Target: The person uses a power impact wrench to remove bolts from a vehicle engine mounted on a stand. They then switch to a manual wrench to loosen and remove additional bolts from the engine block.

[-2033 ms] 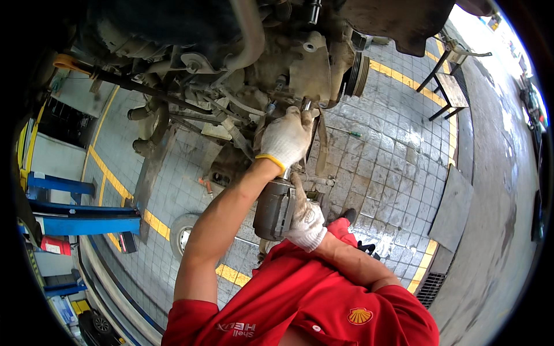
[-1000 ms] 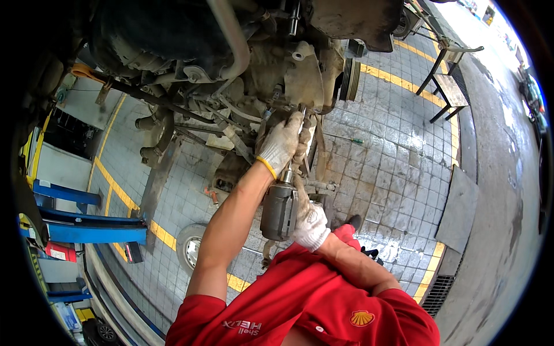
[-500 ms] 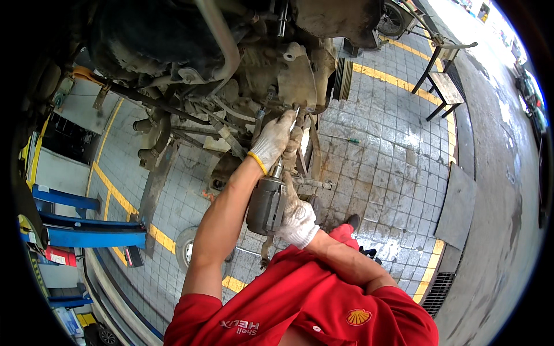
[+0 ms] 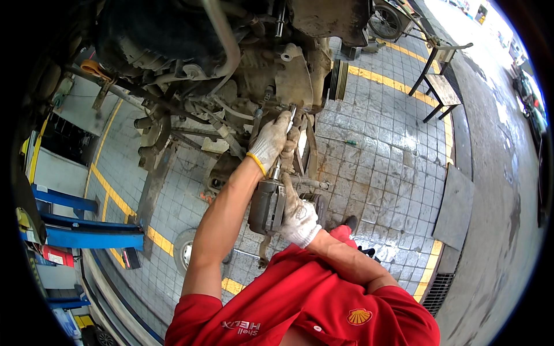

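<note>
My left hand (image 4: 273, 139), in a soiled white glove with a yellow cuff, is closed around a shiny socket extension (image 4: 293, 112) just below a dirty metal bracket (image 4: 295, 78) on the vehicle's underside. My right hand (image 4: 297, 213), also gloved, grips a dark, bulky impact wrench (image 4: 265, 205) beneath my left hand, its finger along the tool's side. The wrench points upward toward that bracket; the socket's contact point is partly hidden by my fingers. A ribbed pulley (image 4: 337, 79) sits to the right of the bracket, with hoses and rods (image 4: 231, 106) to the left.
Tiled floor with yellow lines lies below. A loose wheel (image 4: 184, 251), a green-handled tool (image 4: 350, 142) and a metal sheet (image 4: 453, 205) lie on it. Blue lift beams (image 4: 92, 233) are at left; a small metal-framed stand (image 4: 441, 92) and a wheeled cart (image 4: 384, 20) are at right.
The whole view has shifted, with the engine, wrench and my hands sitting slightly further left in the picture than two seconds ago. Both hands keep their grips.
</note>
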`<state>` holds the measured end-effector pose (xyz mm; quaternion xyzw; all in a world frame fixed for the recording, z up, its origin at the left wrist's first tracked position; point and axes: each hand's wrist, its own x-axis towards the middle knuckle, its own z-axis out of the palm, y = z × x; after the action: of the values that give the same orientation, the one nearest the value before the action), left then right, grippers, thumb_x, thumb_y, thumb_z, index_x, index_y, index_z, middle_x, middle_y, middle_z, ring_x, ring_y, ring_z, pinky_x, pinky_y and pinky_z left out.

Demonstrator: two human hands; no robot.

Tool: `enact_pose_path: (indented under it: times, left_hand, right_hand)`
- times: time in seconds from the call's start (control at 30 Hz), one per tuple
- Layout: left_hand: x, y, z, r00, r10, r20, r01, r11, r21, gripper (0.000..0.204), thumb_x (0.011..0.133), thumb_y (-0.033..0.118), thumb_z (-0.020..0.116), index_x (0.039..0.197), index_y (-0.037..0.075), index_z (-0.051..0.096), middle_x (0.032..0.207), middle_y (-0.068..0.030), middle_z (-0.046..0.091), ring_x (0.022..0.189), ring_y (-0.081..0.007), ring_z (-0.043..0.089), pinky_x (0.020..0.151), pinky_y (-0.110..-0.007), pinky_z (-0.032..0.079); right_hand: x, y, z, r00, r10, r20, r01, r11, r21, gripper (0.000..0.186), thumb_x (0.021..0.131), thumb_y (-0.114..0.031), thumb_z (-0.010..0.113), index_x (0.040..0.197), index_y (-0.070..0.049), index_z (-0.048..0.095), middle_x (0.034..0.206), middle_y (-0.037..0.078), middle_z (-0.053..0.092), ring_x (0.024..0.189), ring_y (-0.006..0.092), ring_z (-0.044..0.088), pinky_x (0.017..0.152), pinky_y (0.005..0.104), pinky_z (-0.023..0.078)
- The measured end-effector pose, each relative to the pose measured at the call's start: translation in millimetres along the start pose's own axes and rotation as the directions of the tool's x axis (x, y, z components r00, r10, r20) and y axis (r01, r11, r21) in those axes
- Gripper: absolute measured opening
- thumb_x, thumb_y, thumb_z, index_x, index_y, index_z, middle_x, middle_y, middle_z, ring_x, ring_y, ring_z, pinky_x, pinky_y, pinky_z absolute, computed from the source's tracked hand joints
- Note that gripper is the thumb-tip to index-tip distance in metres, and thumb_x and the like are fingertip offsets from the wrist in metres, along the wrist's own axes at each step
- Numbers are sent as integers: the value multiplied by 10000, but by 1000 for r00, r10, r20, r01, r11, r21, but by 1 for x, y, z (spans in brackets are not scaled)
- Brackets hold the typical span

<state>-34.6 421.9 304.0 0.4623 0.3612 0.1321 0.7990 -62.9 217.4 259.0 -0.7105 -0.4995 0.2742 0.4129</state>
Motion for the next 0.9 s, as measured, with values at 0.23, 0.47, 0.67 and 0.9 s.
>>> enact_pose_path:
  times: [0.23,0.47,0.67,0.9]
  left_hand:
    - [8,-4,-3,1000,-21,-12,21,1000,1,370,1110,442,479,1057,100,610,666,3,536,391,-83,338,355,-264,241]
    - [3,5,8,999,-32,17,34,994,-104,346,1122,412,438,1068,101,580,674,-23,549,417,-93,373,355,-265,259]
    - [15,5,1,993,-69,99,83,986,-145,353,1121,418,413,1039,108,560,674,-11,522,425,-91,362,344,-256,248]
    - [20,5,0,995,-65,74,75,987,-144,337,1101,403,468,1021,104,601,686,-4,540,435,-81,381,349,-249,277]
  right_hand:
    - [-3,6,1,1000,6,16,-7,1000,13,1232,731,-244,863,1636,38,76,1386,317,580,1185,438,662,944,461,576]
    - [-11,18,11,997,-47,-63,51,997,58,1231,750,-260,857,1641,30,59,1402,322,562,1184,435,660,954,455,571]
    - [-9,2,-4,1000,-25,7,24,990,136,1205,762,-253,846,1642,20,69,1413,319,562,1219,444,638,1011,453,542]
    - [-7,26,19,999,-30,21,30,999,-16,1330,769,-345,908,1629,41,-32,1292,133,697,1156,271,699,1022,362,542]
